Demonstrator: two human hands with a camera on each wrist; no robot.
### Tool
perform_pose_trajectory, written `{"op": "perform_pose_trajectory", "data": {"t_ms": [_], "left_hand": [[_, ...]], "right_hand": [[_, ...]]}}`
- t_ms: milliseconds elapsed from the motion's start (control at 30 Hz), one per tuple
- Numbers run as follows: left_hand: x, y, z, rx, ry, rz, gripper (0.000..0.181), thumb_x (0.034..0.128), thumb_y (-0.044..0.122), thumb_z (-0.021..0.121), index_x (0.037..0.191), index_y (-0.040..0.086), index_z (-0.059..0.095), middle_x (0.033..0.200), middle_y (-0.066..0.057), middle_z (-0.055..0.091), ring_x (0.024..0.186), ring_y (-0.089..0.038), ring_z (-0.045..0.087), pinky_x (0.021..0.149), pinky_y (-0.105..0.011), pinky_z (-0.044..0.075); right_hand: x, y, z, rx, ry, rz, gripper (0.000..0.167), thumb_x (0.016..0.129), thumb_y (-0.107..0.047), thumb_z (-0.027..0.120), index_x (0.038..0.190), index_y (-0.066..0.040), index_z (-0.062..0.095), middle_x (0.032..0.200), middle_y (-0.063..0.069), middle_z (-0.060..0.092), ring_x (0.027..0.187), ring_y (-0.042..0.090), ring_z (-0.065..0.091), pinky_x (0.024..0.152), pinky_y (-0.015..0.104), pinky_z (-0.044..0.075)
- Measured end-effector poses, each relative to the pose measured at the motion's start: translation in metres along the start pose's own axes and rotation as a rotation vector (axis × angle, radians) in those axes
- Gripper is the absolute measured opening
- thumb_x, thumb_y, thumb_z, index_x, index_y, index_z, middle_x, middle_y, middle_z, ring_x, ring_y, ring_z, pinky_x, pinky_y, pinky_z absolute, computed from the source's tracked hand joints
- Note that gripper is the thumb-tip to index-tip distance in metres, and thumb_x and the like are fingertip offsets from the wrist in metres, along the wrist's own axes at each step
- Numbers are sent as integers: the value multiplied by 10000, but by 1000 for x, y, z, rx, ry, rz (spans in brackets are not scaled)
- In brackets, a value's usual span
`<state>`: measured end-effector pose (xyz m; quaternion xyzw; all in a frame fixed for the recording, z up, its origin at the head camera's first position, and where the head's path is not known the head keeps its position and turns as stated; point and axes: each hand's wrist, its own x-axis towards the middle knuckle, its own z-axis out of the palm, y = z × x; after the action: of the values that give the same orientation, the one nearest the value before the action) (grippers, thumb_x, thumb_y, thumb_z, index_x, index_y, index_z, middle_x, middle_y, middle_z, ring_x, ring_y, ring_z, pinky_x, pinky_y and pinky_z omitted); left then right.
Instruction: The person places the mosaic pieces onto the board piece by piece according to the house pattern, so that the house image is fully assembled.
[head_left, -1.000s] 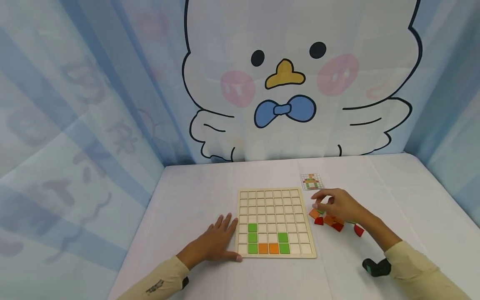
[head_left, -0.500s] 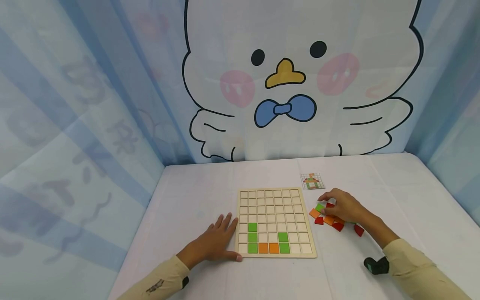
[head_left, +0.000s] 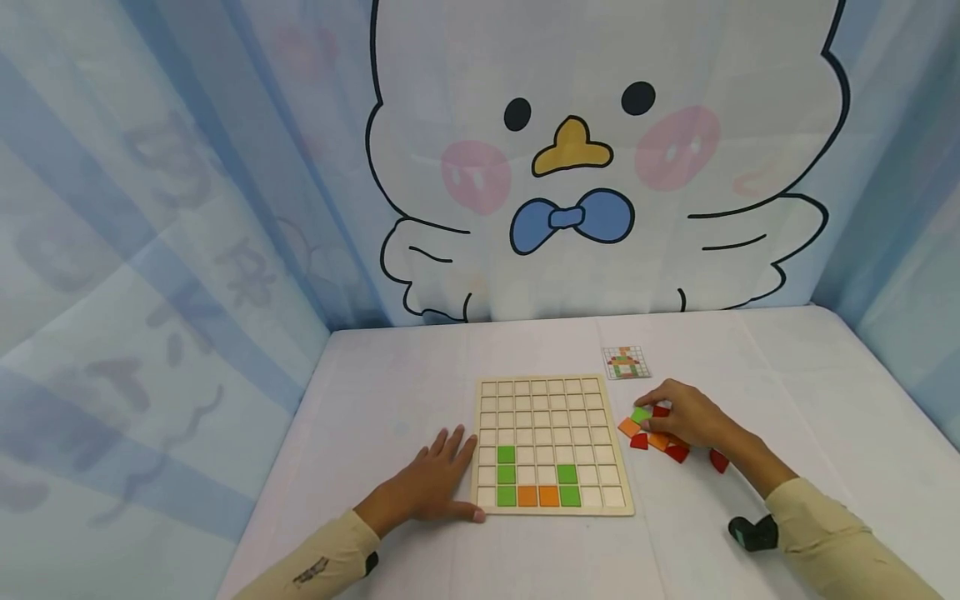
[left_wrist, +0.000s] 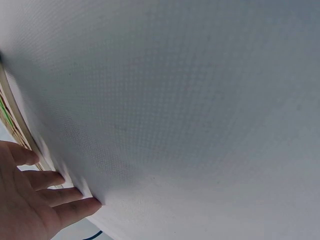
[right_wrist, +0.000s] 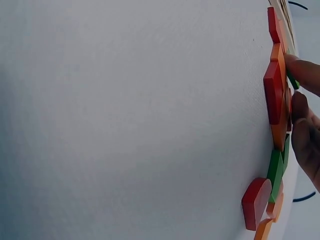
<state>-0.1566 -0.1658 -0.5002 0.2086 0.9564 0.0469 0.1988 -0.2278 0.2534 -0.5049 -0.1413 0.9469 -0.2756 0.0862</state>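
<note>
Green tile (head_left: 641,414): pinched between the thumb and forefinger of the right hand (head_left: 692,414), at the board side of the pile, next to an orange tile (head_left: 629,427); apparently not yet lifted clear
Loose tiles (head_left: 660,442): heaped in red, orange and green on the worktop (head_left: 555,558), to the right of the board, some overlapped; one red tile (head_left: 719,461) is partly covered by the wrist
Board (head_left: 540,422): laid flat, with only its nearer rows partly filled
Left column (head_left: 506,474): made up of three green tiles, counted from the bottom row
Orange pair (head_left: 527,497): seated in the bottom row, between the two green columns
Right column (head_left: 567,475): made up of two green tiles, one short of the left column
Left hand (head_left: 435,486): rested along the board's left edge, fingers straight and spread, nothing gripped, thumb at the near corner
Pattern card (head_left: 626,362): laid beyond the pile, by the board's far right corner; its squares are too small to be read one by one
Step in hand: judged to be the picking of one tile for the board
Next move: a level lift and a carry leftward are called for; the cell above the right column is suggested by the uneven heights, to be checked against the card
Care: neighbouring tiles could be dragged if the lift is made sideways
</note>
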Motion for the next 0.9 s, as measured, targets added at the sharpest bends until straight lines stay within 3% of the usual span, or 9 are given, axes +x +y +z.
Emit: {"op": "perform_pose_trajectory", "data": {"t_ms": [133,433,633,900], "left_hand": [[0,0,0,0,-1,-2,1171,747,807,640,1609,132,225,1678,-164,166,1530,-425,187,1152,-600,328],[-1,1,-1,10,1,-5,1171,747,810,637,1608,131,226,1678,-164,165,1529,-426,191,1150,-598,333],[-2,3,-4,10,6,5,1162,753,790,654,1603,117,238,1672,-175,179,1522,-437,204,1140,-604,343],[-2,2,-5,9,3,7,1166,752,797,646,1605,117,232,1672,-177,177,1523,-435,202,1140,-603,343]], "right_hand": [[1,-1,2,8,9,-25,342,860,-190,797,1174,-69,730,1096,103,651,902,203,523,731,303,441],[3,-5,1,99,-14,-58,228,903,-107,730,1116,-61,662,889,10,643,716,136,535,592,228,453],[2,-8,-1,129,-21,-57,245,947,-91,662,1190,-57,653,875,32,630,582,118,532,526,238,473],[-1,-13,-3,212,-15,-34,245,936,-143,709,1155,-46,664,913,60,606,574,145,545,518,247,485]]}}
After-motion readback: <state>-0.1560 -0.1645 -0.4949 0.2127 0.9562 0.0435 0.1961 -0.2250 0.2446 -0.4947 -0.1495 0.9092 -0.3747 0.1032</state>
